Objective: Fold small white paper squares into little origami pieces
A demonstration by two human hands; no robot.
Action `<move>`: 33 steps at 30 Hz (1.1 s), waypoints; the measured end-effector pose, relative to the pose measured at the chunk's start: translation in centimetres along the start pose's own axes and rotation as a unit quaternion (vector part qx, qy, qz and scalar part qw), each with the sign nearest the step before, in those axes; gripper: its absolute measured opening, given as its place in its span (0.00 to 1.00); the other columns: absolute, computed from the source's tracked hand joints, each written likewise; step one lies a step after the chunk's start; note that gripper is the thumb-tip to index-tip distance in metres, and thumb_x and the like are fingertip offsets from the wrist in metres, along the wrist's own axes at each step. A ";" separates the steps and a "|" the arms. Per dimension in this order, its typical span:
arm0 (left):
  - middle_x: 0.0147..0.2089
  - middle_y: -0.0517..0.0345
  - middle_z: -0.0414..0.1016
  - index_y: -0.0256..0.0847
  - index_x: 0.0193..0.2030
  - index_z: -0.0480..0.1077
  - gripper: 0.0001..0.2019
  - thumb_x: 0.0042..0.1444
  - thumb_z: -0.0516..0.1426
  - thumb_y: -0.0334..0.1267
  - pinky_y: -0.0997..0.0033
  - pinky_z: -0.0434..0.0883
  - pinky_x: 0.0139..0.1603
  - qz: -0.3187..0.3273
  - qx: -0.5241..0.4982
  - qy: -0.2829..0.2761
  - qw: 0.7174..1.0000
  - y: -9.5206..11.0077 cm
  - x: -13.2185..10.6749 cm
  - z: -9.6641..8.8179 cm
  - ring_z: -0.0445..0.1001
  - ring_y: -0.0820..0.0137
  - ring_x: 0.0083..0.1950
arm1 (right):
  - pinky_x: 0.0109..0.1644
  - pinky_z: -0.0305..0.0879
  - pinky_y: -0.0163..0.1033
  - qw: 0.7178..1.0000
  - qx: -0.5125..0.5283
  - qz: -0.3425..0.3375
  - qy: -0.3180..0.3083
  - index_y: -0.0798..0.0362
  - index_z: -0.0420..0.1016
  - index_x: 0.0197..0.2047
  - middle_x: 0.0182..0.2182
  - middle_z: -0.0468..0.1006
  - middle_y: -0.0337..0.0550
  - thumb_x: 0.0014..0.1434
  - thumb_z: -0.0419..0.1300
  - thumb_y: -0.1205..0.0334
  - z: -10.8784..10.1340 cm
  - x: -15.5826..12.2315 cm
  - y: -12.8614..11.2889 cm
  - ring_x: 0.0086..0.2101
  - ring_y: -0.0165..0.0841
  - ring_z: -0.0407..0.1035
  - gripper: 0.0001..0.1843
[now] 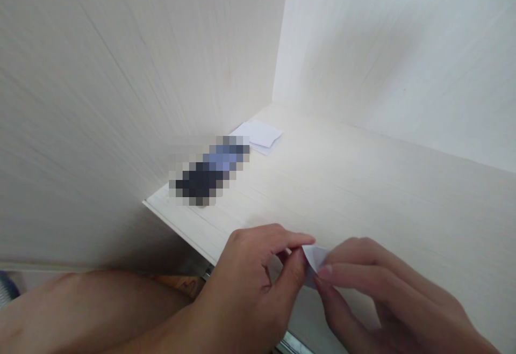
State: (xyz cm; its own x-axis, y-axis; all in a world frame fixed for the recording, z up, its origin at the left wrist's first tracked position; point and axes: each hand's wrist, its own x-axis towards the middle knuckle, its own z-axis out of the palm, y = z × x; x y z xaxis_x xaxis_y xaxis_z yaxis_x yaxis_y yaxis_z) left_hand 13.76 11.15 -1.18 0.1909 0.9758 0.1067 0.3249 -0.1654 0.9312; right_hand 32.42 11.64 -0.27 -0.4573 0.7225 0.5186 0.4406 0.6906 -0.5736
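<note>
1. Pale wood-grain desk [363,182] fills the view. It is boxed in by a side panel [100,101] on the left and a back panel [403,48]. Its near edge runs diagonally beneath the hands.
2. Nearest: a bare forearm [80,311] crosses the lower left and leads to the left hand [250,273] at the desk edge. Thumb and forefinger are pinched tight on the left side of a small white paper [316,260].
3. The right hand [379,295] enters from the lower right. Its forefinger and thumb tips press on the paper's right side, and the other fingers curl loosely below. Both grips are closed on the paper and hold nothing else.
4. Paper position: between the two hands, over the near part of the desk. I cannot tell whether it rests on the surface.
5. Progress, as a judgement: a pointed, creased corner stands up between the fingertips, so at least one fold is made. The piece looks mid-fold rather than finished. The fold count cannot be read.
6. Farther back, a blurred dark object [209,171] lies on the desk against the side panel, well apart from the hands. It is pixelated, so its identity is unreadable.
7. Farthest: white sheets [260,134] lie flat in the corner where the panels meet. At least two overlap.
8. Hidden or cut off: fingers cover most of the paper. The frame crops the right wrist. A metal strip below the desk edge shows only in part.
</note>
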 end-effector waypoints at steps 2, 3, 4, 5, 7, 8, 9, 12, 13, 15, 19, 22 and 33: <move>0.47 0.56 0.85 0.43 0.54 0.80 0.15 0.64 0.57 0.31 0.70 0.76 0.49 0.021 0.031 0.005 0.999 -0.2 0.1 -0.3 0.81 0.69 0.43 | 0.33 0.77 0.24 0.999 0.031 0.015 -0.012 0.47 0.77 0.39 0.31 0.83 0.36 0.58 0.61 0.77 0.0 0.7 0.3 0.29 0.26 0.79 0.14; 0.47 0.56 0.84 0.43 0.54 0.80 0.16 0.63 0.57 0.29 0.69 0.76 0.50 0.042 0.044 -0.008 0.998 -0.3 0.2 -0.6 0.80 0.69 0.44 | 0.33 0.76 0.25 0.998 0.047 0.018 -0.022 0.47 0.77 0.37 0.31 0.82 0.35 0.58 0.60 0.77 0.0 1.0 0.5 0.29 0.26 0.79 0.13; 0.47 0.57 0.83 0.44 0.52 0.81 0.17 0.61 0.57 0.27 0.69 0.75 0.51 0.058 0.059 -0.028 0.996 -0.4 0.2 -0.9 0.80 0.69 0.45 | 0.33 0.76 0.25 0.997 0.061 0.024 -0.042 0.48 0.77 0.37 0.31 0.82 0.36 0.59 0.59 0.77 0.0 1.2 0.7 0.30 0.26 0.79 0.13; 0.46 0.57 0.83 0.45 0.49 0.81 0.16 0.61 0.57 0.26 0.69 0.75 0.51 0.073 0.077 -0.048 0.993 -0.5 0.3 -1.2 0.79 0.68 0.46 | 0.34 0.75 0.25 0.995 0.069 0.028 -0.064 0.49 0.77 0.37 0.31 0.82 0.36 0.60 0.59 0.77 -0.1 1.2 0.9 0.30 0.25 0.79 0.13; 0.46 0.57 0.82 0.45 0.46 0.82 0.14 0.61 0.58 0.27 0.66 0.75 0.50 0.085 0.124 -0.079 0.985 -0.7 0.2 -1.9 0.78 0.66 0.47 | 0.35 0.74 0.26 0.991 0.076 0.037 -0.102 0.49 0.77 0.38 0.33 0.82 0.36 0.62 0.58 0.77 -0.2 1.0 1.3 0.32 0.25 0.78 0.13; 0.46 0.57 0.81 0.45 0.46 0.82 0.12 0.63 0.58 0.29 0.65 0.75 0.50 0.089 0.151 -0.093 0.980 -0.8 0.2 -2.2 0.78 0.66 0.47 | 0.35 0.74 0.26 0.990 0.075 0.040 -0.116 0.49 0.77 0.40 0.34 0.82 0.36 0.63 0.58 0.77 -0.3 0.8 1.5 0.33 0.25 0.78 0.13; 0.47 0.56 0.81 0.45 0.46 0.81 0.11 0.64 0.58 0.31 0.64 0.74 0.50 0.093 0.176 -0.107 0.974 -0.9 0.1 -2.4 0.77 0.65 0.48 | 0.36 0.74 0.26 0.988 0.071 0.042 -0.127 0.48 0.76 0.41 0.35 0.81 0.36 0.64 0.58 0.76 -0.3 0.6 1.7 0.33 0.24 0.77 0.13; 0.50 0.56 0.79 0.46 0.46 0.79 0.10 0.67 0.57 0.32 0.64 0.74 0.49 0.129 0.230 -0.141 0.954 -1.3 -0.1 -3.0 0.75 0.65 0.49 | 0.36 0.72 0.26 0.988 0.048 0.038 -0.140 0.47 0.76 0.42 0.37 0.81 0.37 0.65 0.57 0.75 -0.3 0.2 1.9 0.36 0.25 0.77 0.12; 0.51 0.56 0.79 0.46 0.46 0.79 0.10 0.68 0.56 0.31 0.65 0.73 0.48 0.146 0.238 -0.147 0.949 -1.4 -0.2 -3.0 0.75 0.66 0.48 | 0.36 0.72 0.27 0.988 0.040 0.037 -0.142 0.47 0.75 0.42 0.37 0.81 0.37 0.65 0.57 0.75 -0.3 0.2 2.0 0.37 0.26 0.77 0.12; 0.49 0.57 0.78 0.45 0.45 0.79 0.12 0.68 0.54 0.29 0.68 0.72 0.45 0.168 0.243 -0.152 0.943 -1.7 -0.3 -3.0 0.74 0.68 0.45 | 0.35 0.71 0.28 0.988 0.030 0.039 -0.147 0.48 0.75 0.42 0.37 0.81 0.38 0.66 0.56 0.74 -0.3 0.2 1.9 0.38 0.27 0.77 0.12; 0.44 0.57 0.77 0.42 0.39 0.79 0.12 0.68 0.55 0.29 0.72 0.71 0.40 0.165 0.231 -0.127 0.950 -2.1 -0.4 -2.7 0.74 0.71 0.40 | 0.36 0.71 0.32 0.983 0.017 0.083 -0.161 0.47 0.74 0.40 0.34 0.81 0.37 0.66 0.55 0.73 -0.2 0.2 1.7 0.36 0.29 0.77 0.11; 0.42 0.57 0.77 0.41 0.37 0.79 0.11 0.67 0.56 0.30 0.74 0.72 0.39 0.161 0.217 -0.108 0.957 -2.2 -0.3 -2.6 0.75 0.72 0.39 | 0.36 0.71 0.35 0.979 0.010 0.129 -0.161 0.47 0.75 0.39 0.34 0.82 0.36 0.65 0.57 0.70 -0.1 0.0 1.5 0.33 0.30 0.76 0.08; 0.42 0.62 0.77 0.44 0.42 0.75 0.07 0.67 0.57 0.29 0.74 0.73 0.44 0.152 0.199 -0.102 0.963 -1.8 -0.3 -2.4 0.76 0.73 0.43 | 0.36 0.69 0.35 0.978 0.041 0.150 -0.140 0.50 0.80 0.36 0.32 0.81 0.38 0.67 0.58 0.70 0.3 0.4 1.3 0.32 0.30 0.74 0.11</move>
State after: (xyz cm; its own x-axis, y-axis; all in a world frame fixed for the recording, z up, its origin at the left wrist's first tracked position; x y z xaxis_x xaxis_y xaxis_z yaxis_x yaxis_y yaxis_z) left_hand 10.91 11.48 -2.10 0.4983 0.8320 0.2439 0.5468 -0.5199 0.6563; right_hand 32.61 12.82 -1.00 -0.5159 0.8464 0.1322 0.5292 0.4363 -0.7277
